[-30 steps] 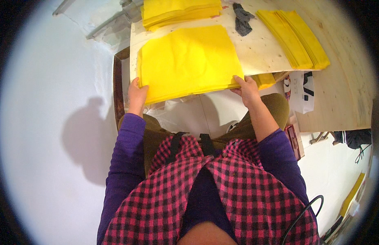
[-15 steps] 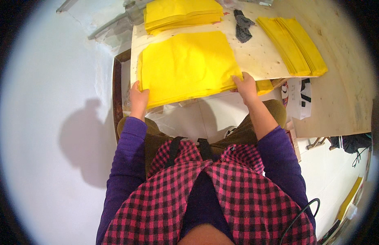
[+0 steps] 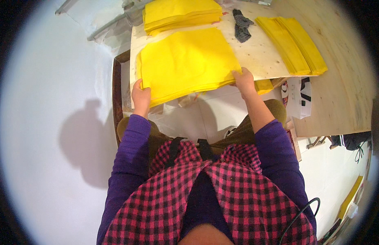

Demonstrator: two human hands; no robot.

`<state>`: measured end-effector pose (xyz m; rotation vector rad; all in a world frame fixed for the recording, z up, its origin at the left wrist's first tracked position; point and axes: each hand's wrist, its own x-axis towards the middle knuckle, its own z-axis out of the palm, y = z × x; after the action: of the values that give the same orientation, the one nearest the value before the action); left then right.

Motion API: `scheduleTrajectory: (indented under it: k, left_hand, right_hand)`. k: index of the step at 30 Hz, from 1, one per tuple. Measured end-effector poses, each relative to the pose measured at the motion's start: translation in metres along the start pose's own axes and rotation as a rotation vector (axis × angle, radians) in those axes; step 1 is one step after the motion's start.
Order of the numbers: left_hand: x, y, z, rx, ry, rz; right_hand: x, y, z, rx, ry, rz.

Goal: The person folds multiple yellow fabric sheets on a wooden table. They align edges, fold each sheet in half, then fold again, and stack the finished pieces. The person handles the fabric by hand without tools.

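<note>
A stack of yellow fabric sheets (image 3: 189,61) lies at the near left of the wooden table (image 3: 267,61), its front edge overhanging the tabletop. My left hand (image 3: 141,97) is closed on the stack's near left corner, thumb on top. At the near right corner my right hand (image 3: 243,81) grips the same stack, thumb over the upper face and fingers mostly hidden beneath. The layered edges show along the front between both hands.
Another yellow stack (image 3: 183,16) sits behind, at the far left. Two narrow yellow piles (image 3: 293,45) lie at the right, with a dark grey cloth (image 3: 241,26) between. A white bag (image 3: 299,98) stands below the table's right edge, and a pale wall (image 3: 55,122) runs along the left.
The stack's near edge has risen slightly and shifted a little away from me. My left hand has moved slightly right; my right hand has moved slightly away from me. Both keep their grip.
</note>
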<state>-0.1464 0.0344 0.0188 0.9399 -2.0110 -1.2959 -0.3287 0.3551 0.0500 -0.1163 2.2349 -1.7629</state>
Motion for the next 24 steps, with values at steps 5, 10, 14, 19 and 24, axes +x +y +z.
scheduleTrajectory:
  k: [5,10,14,19,24]
  left_hand:
    - [0.009,-0.003,-0.005,-0.028,-0.067,0.0]
    - [0.007,-0.003,-0.013,-0.053,-0.07,-0.019]
    - [-0.011,0.002,-0.034,-0.006,-0.013,0.002]
    - [-0.042,-0.006,-0.085,0.002,0.09,0.148]
    - [-0.078,-0.043,-0.129,0.288,0.204,0.085]
  right_hand:
    - [-0.003,0.0,-0.001,0.001,-0.01,0.019]
    - [-0.009,0.005,-0.01,-0.072,0.03,0.007]
    - [-0.015,0.019,-0.035,-0.156,0.092,-0.054]
    - [-0.021,0.05,-0.104,-0.313,0.352,-0.202]
    - [-0.03,0.072,-0.159,-0.954,0.254,-0.156]
